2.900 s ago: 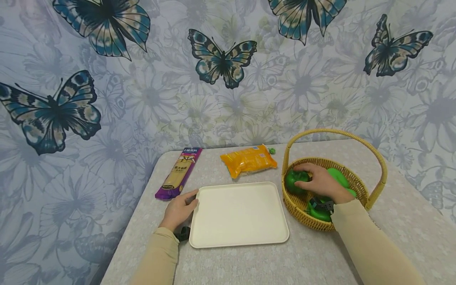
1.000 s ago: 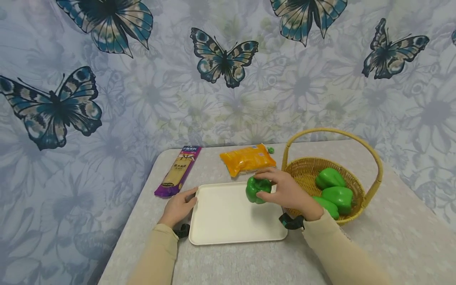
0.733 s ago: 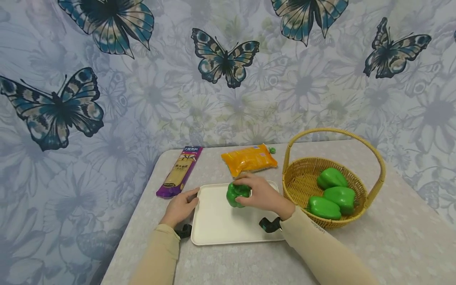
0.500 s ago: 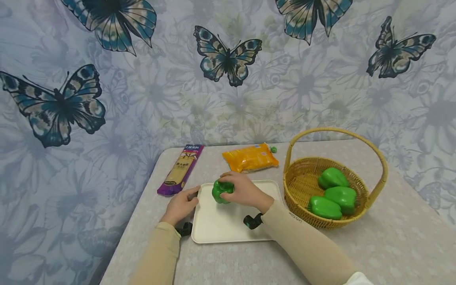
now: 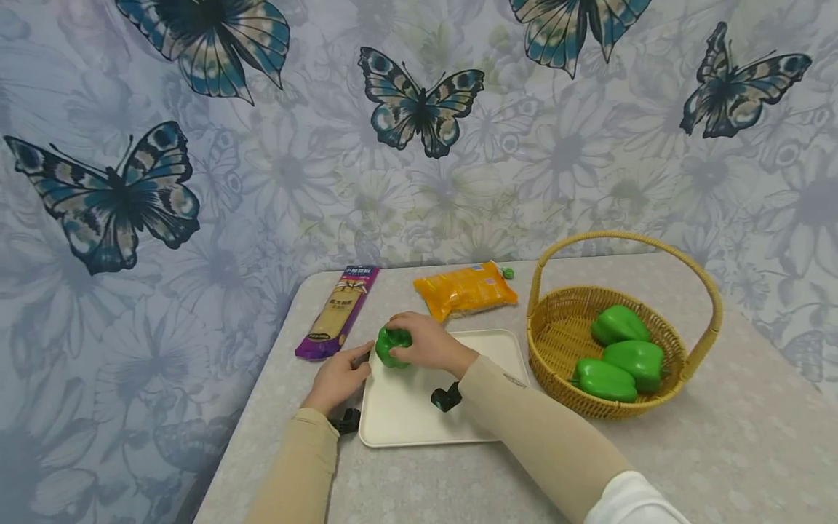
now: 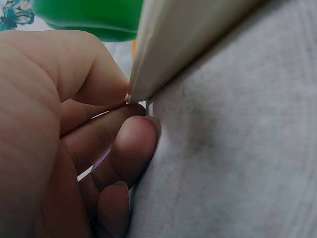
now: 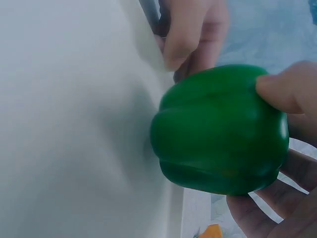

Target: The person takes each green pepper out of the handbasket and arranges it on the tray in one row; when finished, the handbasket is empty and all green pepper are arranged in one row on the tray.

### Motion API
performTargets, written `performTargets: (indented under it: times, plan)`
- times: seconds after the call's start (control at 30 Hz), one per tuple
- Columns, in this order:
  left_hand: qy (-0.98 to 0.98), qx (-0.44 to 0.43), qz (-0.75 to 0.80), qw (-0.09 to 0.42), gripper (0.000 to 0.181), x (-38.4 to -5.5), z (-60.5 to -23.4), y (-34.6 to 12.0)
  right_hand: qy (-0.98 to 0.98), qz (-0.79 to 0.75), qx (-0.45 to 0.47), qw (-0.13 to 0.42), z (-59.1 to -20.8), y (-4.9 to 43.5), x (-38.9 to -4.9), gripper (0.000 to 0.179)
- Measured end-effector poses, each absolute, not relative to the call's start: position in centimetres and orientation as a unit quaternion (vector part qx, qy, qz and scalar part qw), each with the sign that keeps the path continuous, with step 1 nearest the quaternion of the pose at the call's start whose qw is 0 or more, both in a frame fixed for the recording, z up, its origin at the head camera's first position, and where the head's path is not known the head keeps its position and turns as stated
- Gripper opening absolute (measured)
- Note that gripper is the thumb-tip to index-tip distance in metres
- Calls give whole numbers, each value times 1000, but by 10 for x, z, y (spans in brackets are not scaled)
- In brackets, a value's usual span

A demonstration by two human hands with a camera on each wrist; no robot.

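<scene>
Purple packet: a long, flat purple packet with a tan middle point(image 5: 337, 313) lies aslant on the pale, mottled surface point(image 5: 406, 484), just beyond the left hand.
Left hand: the left hand point(image 5: 337, 380), its arm in a beige sleeve point(image 5: 297, 466) with a black wrist device point(image 5: 348, 421), has its thumb and fingers curled in at the left rim of a cream rectangular tray point(image 5: 425, 407), pinching it near the far corner.
Held pepper: a glossy, lobed green bell pepper point(image 5: 388, 348) is over the tray's far left corner, near the left hand; whether its base touches the tray, I cannot tell.
Right hand: the right hand point(image 5: 428, 342) reaches across the tray and grasps the green bell pepper, thumb on one side and fingers on the other.
Tray: flat on the surface, partly covered by the right forearm.
Orange bag: a shiny orange plastic bag point(image 5: 466, 289) lies behind the tray, with a small round green object point(image 5: 507, 274) just beside its right end.
Basket: a round, yellow-brown woven basket with a tall arched handle point(image 5: 556, 338) stands right of the tray; three green peppers point(image 5: 633, 362) lie inside.
Backdrop: a floral wall covering with blue-black butterflies point(image 5: 422, 109).
</scene>
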State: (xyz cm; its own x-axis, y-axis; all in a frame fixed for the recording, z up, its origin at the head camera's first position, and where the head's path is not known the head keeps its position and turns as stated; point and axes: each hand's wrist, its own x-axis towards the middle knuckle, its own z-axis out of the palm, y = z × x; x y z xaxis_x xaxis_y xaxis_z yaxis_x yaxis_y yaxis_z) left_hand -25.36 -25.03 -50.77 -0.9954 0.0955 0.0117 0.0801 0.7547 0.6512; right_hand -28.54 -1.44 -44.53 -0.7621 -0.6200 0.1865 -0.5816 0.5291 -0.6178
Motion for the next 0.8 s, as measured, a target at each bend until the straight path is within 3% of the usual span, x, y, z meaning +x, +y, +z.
performTargets:
  times: [0.8]
  plan:
    - [938, 47, 344, 17, 54, -250, -504, -250, 868, -356, -344, 47, -454, -20, -286, 56]
